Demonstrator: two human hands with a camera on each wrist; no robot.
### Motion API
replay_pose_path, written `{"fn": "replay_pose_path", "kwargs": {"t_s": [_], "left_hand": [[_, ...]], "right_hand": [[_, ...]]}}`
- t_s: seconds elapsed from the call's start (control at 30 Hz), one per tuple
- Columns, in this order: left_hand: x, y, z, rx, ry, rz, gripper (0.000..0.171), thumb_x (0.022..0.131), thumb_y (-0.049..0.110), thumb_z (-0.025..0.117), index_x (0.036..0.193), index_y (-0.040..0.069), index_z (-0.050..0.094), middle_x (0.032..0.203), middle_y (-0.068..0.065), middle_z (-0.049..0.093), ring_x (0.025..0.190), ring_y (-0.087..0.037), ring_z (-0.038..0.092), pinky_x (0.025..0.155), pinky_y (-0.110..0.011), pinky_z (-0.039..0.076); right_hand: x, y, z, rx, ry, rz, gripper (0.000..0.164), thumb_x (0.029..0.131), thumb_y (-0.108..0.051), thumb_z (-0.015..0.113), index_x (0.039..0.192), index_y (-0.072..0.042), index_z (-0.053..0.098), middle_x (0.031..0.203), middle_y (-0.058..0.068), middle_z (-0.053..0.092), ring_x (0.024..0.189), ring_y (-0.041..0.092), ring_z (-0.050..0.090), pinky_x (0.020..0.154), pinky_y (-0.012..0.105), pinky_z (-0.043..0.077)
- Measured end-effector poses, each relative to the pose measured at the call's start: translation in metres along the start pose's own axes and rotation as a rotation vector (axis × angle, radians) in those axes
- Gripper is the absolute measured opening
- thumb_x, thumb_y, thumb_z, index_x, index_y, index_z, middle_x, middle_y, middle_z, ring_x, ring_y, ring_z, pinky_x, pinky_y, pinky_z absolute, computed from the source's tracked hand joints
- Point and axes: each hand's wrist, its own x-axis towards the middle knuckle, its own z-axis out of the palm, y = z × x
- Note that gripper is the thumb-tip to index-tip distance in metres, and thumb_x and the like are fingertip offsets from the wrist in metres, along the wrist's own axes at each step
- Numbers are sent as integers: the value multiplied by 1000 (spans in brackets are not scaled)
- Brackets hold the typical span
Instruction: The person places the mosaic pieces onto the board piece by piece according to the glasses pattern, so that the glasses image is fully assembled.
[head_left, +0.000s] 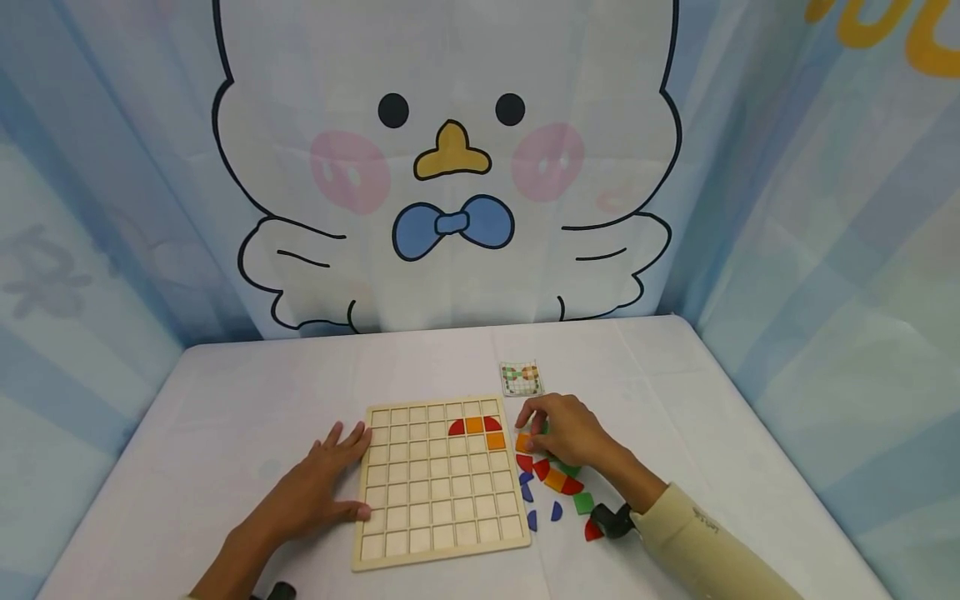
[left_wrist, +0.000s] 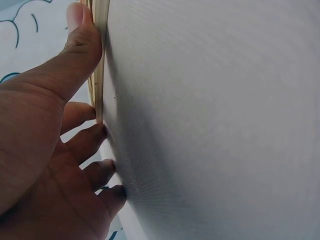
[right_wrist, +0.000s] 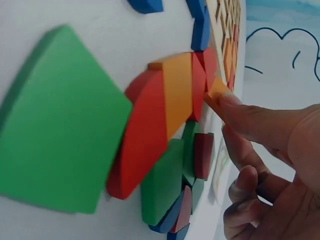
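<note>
A wooden grid board [head_left: 442, 554] lies on the table. Inside its upper right cells sit red quarter-round pieces [head_left: 457, 427] and orange square pieces [head_left: 496, 440]. My left hand [head_left: 318, 483] rests at the board's left edge, fingers spread and thumb touching the rim [left_wrist: 100, 60]. Right of the board, my right hand [head_left: 564, 429] pinches an orange square block [right_wrist: 216, 93] between thumb and index finger. Below that hand are loose red [right_wrist: 145, 135], orange [right_wrist: 178, 90] and green [right_wrist: 65, 130] blocks. The hand hides part of the pile.
A small printed pattern card [head_left: 521, 379] lies beyond the board's top right corner. Several blue pieces [head_left: 557, 511] are scattered along the board's right side. A green square [head_left: 583, 502] and a red piece [head_left: 593, 530] lie near the right wrist camera [head_left: 613, 521].
</note>
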Motion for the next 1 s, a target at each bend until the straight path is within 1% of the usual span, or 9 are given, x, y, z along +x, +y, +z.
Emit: {"fn": "replay_pose_path", "kwargs": {"t_s": [0.1, 0.23, 0.37, 0.47, 0.6, 0.73, 0.83, 1.0], "left_hand": [[0, 1, 0, 0, -2, -1, 115, 74, 53, 90, 165, 8, 37, 174, -14, 30, 162, -51, 16, 127, -73, 23], [0, 2, -1, 4, -2, -3, 115, 73, 53, 90, 165, 8, 38, 174, -14, 30, 162, -51, 17, 127, -73, 23], [0, 2, -1, 11, -3, -4, 115, 73, 53, 90, 165, 8, 38, 174, -14, 30, 162, -51, 17, 127, -72, 23], [0, 2, -1, 13, -4, -4, 115, 74, 53, 90, 165, 8, 38, 174, -15, 30, 162, -51, 17, 127, -72, 23], [-1, 3, -1, 8, 0, 0, 115, 74, 53, 90, 165, 7, 38, 174, -15, 30, 162, -51, 17, 127, -73, 23], [-1, 4, -1, 0, 0, -6, 115, 73, 54, 90, 164, 7, 38, 174, -16, 30, 162, -51, 17, 126, -74, 24], [-1, 5, -1, 3, -3, -14, 115, 73, 54, 90, 165, 7, 38, 174, -15, 30, 162, -51, 17, 126, -74, 24], [-1, 4, -1, 9, 0, -12, 116, 73, 54, 90, 165, 7, 38, 174, -15, 30, 162, -51, 17, 125, -75, 25]], "right_hand": [[0, 1, -2, 30, -18, -15, 19, 89, -12, 87, 93, -26, 76, 77, -8, 62, 78, 13, 56, 68, 26, 49], [0, 0, -4, 74, -9, -31, 17, 91, -15, 86, 92, -26, 74, 79, -7, 63, 77, 14, 57, 64, 25, 49], [0, -5, -1, 123, 9, -29, 16, 92, -16, 85, 96, -26, 73, 81, -6, 63, 77, 14, 57, 62, 24, 51], [0, -10, 4, 159, 9, -48, 16, 93, -15, 83, 100, -24, 72, 83, -5, 63, 72, 15, 57, 58, 23, 52], [0, -18, 13, 192, 14, -99, 16, 94, -14, 82, 101, -24, 71, 84, -6, 64, 64, 14, 54, 54, 22, 47], [1, -27, 20, 216, 34, -148, 16, 93, -15, 83, 99, -23, 70, 84, -6, 68, 57, 12, 51, 49, 22, 41], [4, -36, 25, 213, 41, -170, 16, 93, -17, 84, 98, -23, 71, 83, -8, 69, 56, 11, 53, 50, 22, 41], [12, -49, 33, 183, 43, -179, 16, 91, -19, 86, 96, -23, 71, 77, -11, 67, 65, 7, 58, 59, 23, 46]]}}
